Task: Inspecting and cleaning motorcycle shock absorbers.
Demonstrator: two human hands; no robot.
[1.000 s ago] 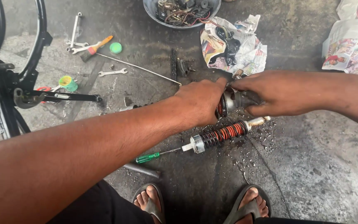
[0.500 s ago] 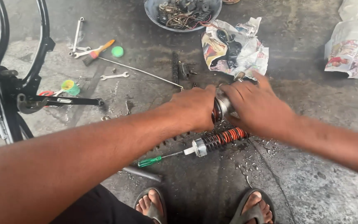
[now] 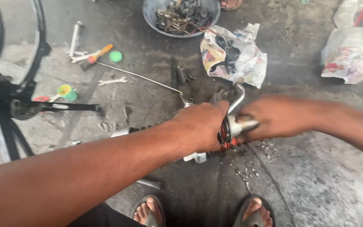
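A metal part [image 3: 236,126] with a red-and-black coil at one end is held between both hands above the stained concrete floor [image 3: 316,180]. The left hand [image 3: 202,126] is clamped around the coil end, fingers wrapped tight. The right hand [image 3: 274,117] is closed on the shiny metal end, though it is blurred and the finger positions cannot be told exactly. A bent chrome rod [image 3: 238,98] is seen rising from between the hands. A white piece [image 3: 196,157] is visible just below the left hand.

Beyond the hands, a crumpled paper [image 3: 236,56] with dark parts on it is laid on the floor, and a round bowl [image 3: 152,17] full of small metal parts is set behind it. A second paper bundle [image 3: 351,52] is placed at the far right. To the left, a thin long rod [image 3: 139,76], a wrench [image 3: 112,81], a brush [image 3: 95,56] and a green cap [image 3: 115,56] are scattered. A black frame [image 3: 5,96] is stood at the left edge. Two sandalled feet [image 3: 150,212] are seen at the bottom.
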